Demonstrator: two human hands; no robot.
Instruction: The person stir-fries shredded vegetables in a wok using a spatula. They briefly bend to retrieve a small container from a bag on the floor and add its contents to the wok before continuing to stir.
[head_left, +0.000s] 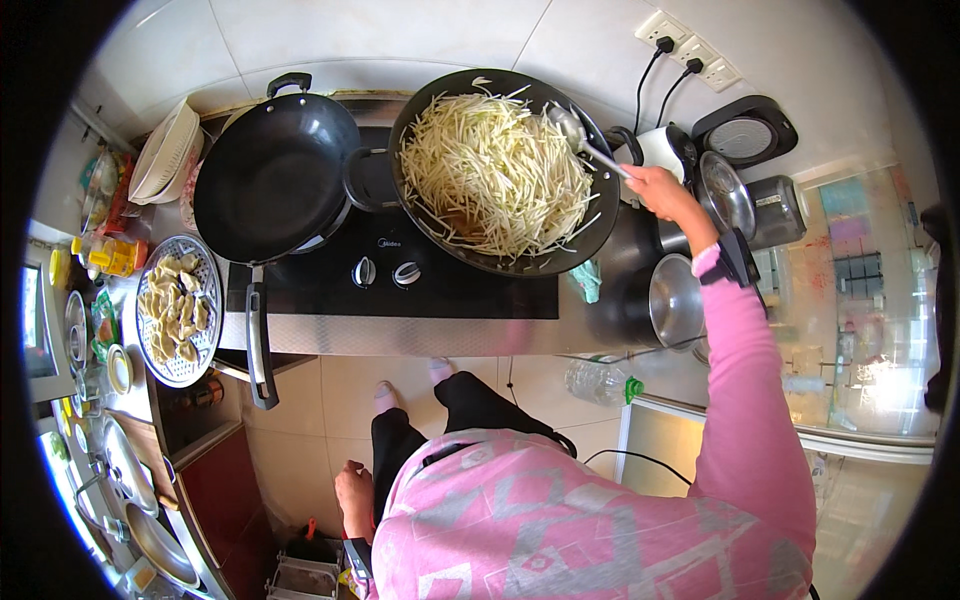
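My right hand grips the handle of a metal ladle. The ladle's bowl rests against pale shredded vegetable strips at the right side of a large black wok. The strips fill most of the wok, and some brownish liquid shows at their lower left edge. My left hand hangs beside my left leg, away from the stove, with its fingers curled. No object shows in it, but its palm is hidden. Left of the full wok, a second black wok sits empty on the gas stove.
A perforated metal tray of dumplings stands left of the stove, beside the long wok handle jutting past the counter edge. A green cloth and steel bowl lie right. A plastic bottle is below the counter.
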